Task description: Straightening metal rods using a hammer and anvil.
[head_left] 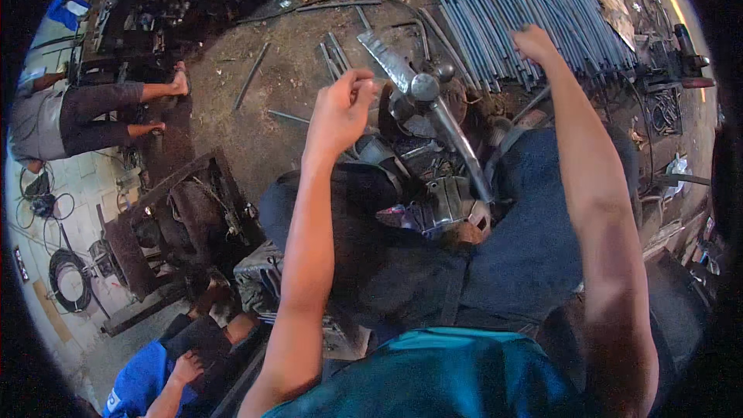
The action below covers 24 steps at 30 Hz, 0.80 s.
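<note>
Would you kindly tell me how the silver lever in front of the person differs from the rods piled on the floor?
Finish: the lever is shiny silver, while the rods are a duller blue-grey.
Shape: the lever has a round hub partway along; the rods look plain.
Pose: the lever slants, raised on a fixture; the rods lie side by side in a wide pile.
Both are long and metallic-looking.

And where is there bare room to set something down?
Bare dirt floor shows between the co-worker's foot and a loose metal rod, and again between that rod and the left hand. It is crowded around the steel lever and at the rod pile seen behind the right hand.
</note>
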Available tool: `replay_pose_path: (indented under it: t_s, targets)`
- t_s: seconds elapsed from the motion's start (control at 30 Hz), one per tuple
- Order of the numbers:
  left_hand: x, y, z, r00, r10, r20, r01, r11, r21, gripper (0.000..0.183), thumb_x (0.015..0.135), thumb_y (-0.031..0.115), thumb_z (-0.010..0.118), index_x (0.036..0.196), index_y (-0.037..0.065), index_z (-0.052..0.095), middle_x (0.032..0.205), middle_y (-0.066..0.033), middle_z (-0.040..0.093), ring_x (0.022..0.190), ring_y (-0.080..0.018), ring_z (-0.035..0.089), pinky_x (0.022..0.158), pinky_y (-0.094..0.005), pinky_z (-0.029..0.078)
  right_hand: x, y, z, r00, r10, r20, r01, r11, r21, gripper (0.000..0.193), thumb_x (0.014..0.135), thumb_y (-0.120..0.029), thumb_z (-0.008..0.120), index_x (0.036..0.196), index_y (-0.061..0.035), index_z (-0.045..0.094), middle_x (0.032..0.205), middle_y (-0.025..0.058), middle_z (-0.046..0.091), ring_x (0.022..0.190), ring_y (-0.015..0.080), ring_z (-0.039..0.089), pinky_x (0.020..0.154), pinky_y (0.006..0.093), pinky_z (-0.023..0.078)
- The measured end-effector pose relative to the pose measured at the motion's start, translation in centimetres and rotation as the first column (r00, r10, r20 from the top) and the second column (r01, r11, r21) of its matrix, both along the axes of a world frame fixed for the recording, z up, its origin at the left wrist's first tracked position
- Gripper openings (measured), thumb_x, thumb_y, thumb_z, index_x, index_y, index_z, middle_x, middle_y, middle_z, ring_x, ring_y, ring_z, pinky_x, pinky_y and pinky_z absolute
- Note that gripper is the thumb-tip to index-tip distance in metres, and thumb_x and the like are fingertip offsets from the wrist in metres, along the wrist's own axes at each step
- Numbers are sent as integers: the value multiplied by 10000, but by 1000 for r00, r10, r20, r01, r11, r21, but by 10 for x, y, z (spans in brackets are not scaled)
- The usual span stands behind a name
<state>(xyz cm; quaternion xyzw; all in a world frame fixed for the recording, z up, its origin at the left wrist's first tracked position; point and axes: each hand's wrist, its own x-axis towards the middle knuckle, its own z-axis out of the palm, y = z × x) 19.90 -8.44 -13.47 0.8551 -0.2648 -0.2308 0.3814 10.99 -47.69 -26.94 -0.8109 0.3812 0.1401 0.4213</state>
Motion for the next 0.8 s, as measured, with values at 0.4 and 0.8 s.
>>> replay_pose_path:
  t_s: [0.4,0.8]
  targets:
    - [25,-64,-6,986,-64,-157,99,969,227,246,932,88,561,1148,-27,580,995,-163,692,935,-261,687,831,-333,518,29,19,-240,918,101,-383,-254,892,-374,458,891,-372,620,1164,-11,554,1178,196,589,1051,365,614,863,473,522]
    - [18,-72,-7,977,-103,-188,157,940,302,284,910,53,568,1183,-22,560,1029,-179,686,961,-285,679,857,-349,512,21,14,-267,954,85,-286,-247,765,-595,241,882,-175,593,1049,-6,550,1005,208,635,934,352,670,749,430,570]
